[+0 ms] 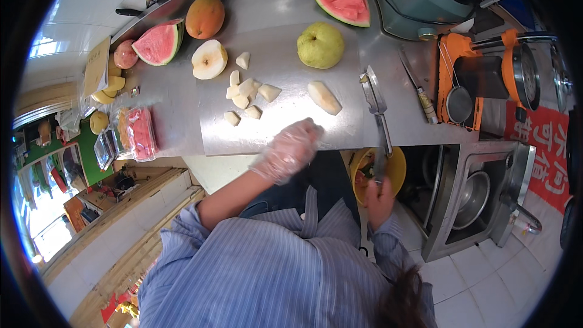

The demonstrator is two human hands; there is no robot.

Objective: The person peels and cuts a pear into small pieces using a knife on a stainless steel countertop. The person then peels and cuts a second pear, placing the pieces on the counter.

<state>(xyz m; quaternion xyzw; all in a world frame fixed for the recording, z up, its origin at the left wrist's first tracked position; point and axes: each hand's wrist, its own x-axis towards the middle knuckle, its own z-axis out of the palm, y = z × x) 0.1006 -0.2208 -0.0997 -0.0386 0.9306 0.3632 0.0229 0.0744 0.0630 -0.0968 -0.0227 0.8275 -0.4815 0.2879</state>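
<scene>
My left hand [294, 146], in a clear plastic glove, is bent with its fingers curled at the counter's front edge; whether something lies inside it cannot be seen. In my bare right hand [379, 198] is the handle of a knife [380, 159], its blade blurred above the yellow bin. Beside the gloved hand rests a peeled fruit wedge [324, 98]. Several pale fruit chunks [246, 89] lie to its left, below a halved pear [209, 59]. A whole yellow-green pear [320, 45] sits farther back. A metal peeler [374, 93] lies on the counter, right of the wedge.
Watermelon pieces [159, 42] [346, 2] and an orange-skinned fruit [205, 17] stand at the back. Packed fruit boxes [141, 134] are at left. Another knife [423, 98] lies before an orange rack [446, 77]. A yellow bin [400, 171] holds scraps; a sink [492, 196] is at right.
</scene>
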